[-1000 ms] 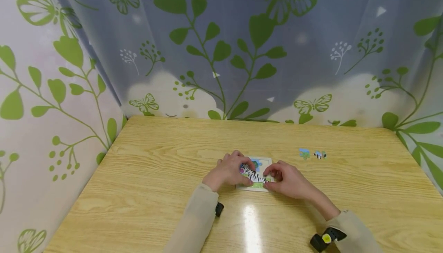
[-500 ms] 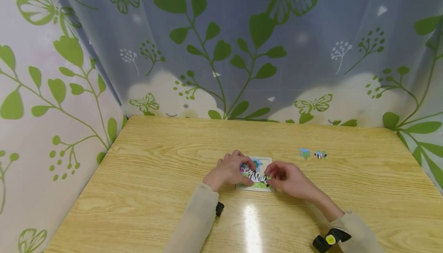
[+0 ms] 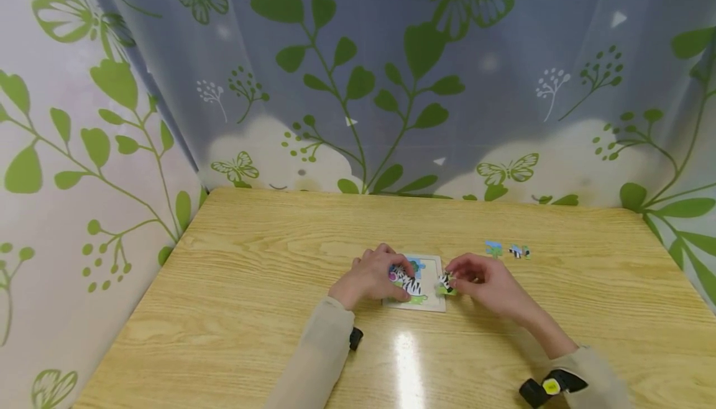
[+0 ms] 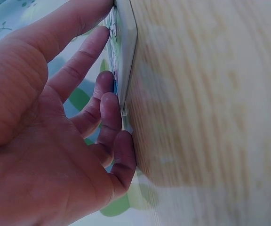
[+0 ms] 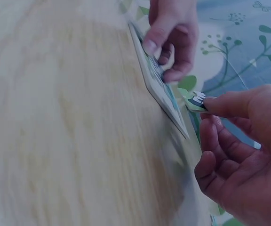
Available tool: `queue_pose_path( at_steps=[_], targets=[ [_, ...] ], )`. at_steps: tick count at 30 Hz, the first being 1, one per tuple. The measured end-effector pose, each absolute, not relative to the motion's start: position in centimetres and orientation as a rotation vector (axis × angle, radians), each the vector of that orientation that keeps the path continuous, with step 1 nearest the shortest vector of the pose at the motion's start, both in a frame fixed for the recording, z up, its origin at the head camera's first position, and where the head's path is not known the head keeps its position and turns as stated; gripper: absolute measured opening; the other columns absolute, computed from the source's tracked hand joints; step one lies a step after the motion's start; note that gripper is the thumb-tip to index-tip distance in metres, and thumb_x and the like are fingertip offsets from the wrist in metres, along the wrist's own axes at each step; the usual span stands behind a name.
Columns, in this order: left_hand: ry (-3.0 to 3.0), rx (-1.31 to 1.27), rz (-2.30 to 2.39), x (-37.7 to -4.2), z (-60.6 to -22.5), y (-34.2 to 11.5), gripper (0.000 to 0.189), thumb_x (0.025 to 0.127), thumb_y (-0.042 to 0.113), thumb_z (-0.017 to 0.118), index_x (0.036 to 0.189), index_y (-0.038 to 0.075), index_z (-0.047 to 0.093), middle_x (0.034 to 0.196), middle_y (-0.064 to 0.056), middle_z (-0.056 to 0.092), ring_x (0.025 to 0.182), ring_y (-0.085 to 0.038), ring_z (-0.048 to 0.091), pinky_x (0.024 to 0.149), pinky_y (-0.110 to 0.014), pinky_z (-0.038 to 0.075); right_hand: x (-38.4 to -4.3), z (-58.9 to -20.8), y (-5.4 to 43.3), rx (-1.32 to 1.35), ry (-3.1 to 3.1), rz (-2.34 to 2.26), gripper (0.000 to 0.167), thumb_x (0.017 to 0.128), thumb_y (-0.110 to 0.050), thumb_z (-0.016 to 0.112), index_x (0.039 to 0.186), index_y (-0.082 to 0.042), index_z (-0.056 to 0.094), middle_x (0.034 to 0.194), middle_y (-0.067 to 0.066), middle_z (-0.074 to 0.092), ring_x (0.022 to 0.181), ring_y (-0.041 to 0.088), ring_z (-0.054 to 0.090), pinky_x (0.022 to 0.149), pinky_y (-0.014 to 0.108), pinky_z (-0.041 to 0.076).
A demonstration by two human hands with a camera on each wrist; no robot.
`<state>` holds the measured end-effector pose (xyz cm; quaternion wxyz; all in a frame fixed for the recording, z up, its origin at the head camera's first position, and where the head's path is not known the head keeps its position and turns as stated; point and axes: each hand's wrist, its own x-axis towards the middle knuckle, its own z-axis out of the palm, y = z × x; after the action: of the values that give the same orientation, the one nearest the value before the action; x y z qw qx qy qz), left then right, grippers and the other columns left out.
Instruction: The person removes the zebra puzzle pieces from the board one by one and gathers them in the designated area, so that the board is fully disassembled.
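Note:
A small jigsaw puzzle board (image 3: 433, 306) with a pale frame lies on the table, partly filled with zebra-picture pieces (image 3: 413, 285). My left hand (image 3: 369, 276) rests on its left side, thumb and fingers spread with the tips on the pieces; in the left wrist view the fingertips meet the board (image 4: 127, 52) along its edge. Between thumb and fingers, my right hand (image 3: 495, 288) pinches a green puzzle piece (image 5: 195, 100) with black and white stripes. It is held over the board's right edge, raised off it in the right wrist view. Bare backing shows at the board's right side.
Behind and to the right of the board lie loose puzzle pieces: a blue and green one (image 3: 493, 248) and striped ones (image 3: 518, 252). The wooden table (image 3: 268, 247) ends at a leaf-printed curtain (image 3: 363, 86) at the back and left.
The right hand has drawn the striped piece out of the board's right side and moved it right and up. The left hand has stayed on the board.

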<state>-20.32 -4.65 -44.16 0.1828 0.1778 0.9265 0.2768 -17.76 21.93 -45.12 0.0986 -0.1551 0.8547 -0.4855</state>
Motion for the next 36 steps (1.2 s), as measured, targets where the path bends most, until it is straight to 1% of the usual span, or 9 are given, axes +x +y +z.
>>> queue_pose_path(
  at_steps=[6, 11, 15, 20, 28, 31, 36],
  targets=[
    [2.615, 0.503, 0.782, -20.3, -44.2, -4.7, 0.031, 0.081, 0.034, 0.088, 0.105, 0.036, 0.069, 0.134, 0.002, 0.05, 0.114, -0.026, 0.044, 0.099, -0.048, 0.032, -17.8, -44.5, 23.9, -0.419, 2.544, -1.478, 0.023, 0.098, -0.015, 0.07, 0.118, -0.005, 0.068, 0.101, 0.012, 0.07, 0.083, 0.014, 0.065, 0.066, 0.03, 0.054],
    [2.614, 0.502, 0.788, -20.3, -44.2, -4.7, 0.03, 0.081, 0.033, 0.088, 0.105, 0.036, 0.069, 0.134, 0.002, 0.05, 0.113, -0.026, 0.044, 0.099, -0.048, 0.031, -17.9, -44.6, 25.8, -0.405, 2.612, -1.466, 0.023, 0.099, -0.015, 0.069, 0.119, -0.005, 0.069, 0.101, 0.011, 0.071, 0.081, 0.014, 0.065, 0.063, 0.03, 0.054],
    [2.605, 0.496, 0.808, -20.2, -44.2, -4.7, 0.03, 0.081, 0.033, 0.088, 0.105, 0.036, 0.069, 0.134, 0.002, 0.05, 0.111, -0.025, 0.043, 0.097, -0.046, 0.03, -18.0, -44.9, 27.3, -0.38, 2.673, -1.44, 0.022, 0.099, -0.017, 0.069, 0.119, -0.006, 0.069, 0.1, 0.007, 0.072, 0.079, 0.014, 0.065, 0.063, 0.03, 0.053],
    [2.599, 0.495, 0.82, -20.2, -44.2, -4.7, 0.03, 0.081, 0.032, 0.087, 0.105, 0.035, 0.069, 0.134, 0.002, 0.05, 0.112, -0.025, 0.042, 0.096, -0.045, 0.03, -18.2, -44.9, 29.2, -0.334, 2.73, -1.401, 0.024, 0.1, -0.02, 0.068, 0.12, -0.007, 0.069, 0.098, -0.002, 0.072, 0.08, 0.013, 0.065, 0.063, 0.029, 0.052],
    [2.592, 0.502, 0.822, -20.2, -44.1, -4.8, 0.03, 0.082, 0.032, 0.087, 0.106, 0.035, 0.069, 0.135, 0.002, 0.05, 0.113, -0.026, 0.042, 0.097, -0.046, 0.03, -18.9, -45.2, 32.0, -0.294, 2.8, -1.382, 0.027, 0.101, -0.017, 0.066, 0.124, -0.004, 0.068, 0.098, -0.009, 0.072, 0.079, 0.008, 0.065, 0.06, 0.028, 0.05],
    [2.59, 0.506, 0.817, -20.2, -44.0, -4.8, 0.03, 0.082, 0.032, 0.086, 0.106, 0.035, 0.069, 0.135, 0.002, 0.049, 0.112, -0.025, 0.042, 0.096, -0.046, 0.03, -19.2, -45.3, 33.0, -0.268, 2.808, -1.372, 0.028, 0.101, -0.018, 0.066, 0.124, -0.003, 0.068, 0.096, -0.011, 0.072, 0.077, 0.009, 0.063, 0.058, 0.028, 0.049],
    [2.588, 0.511, 0.809, -20.2, -44.0, -4.8, 0.029, 0.083, 0.033, 0.086, 0.107, 0.036, 0.069, 0.136, 0.002, 0.049, 0.113, -0.026, 0.042, 0.097, -0.046, 0.03, -19.9, -45.5, 34.6, -0.222, 2.831, -1.333, 0.031, 0.101, -0.021, 0.066, 0.125, -0.001, 0.067, 0.095, -0.018, 0.069, 0.076, 0.007, 0.06, 0.059, 0.027, 0.048]
  ],
)
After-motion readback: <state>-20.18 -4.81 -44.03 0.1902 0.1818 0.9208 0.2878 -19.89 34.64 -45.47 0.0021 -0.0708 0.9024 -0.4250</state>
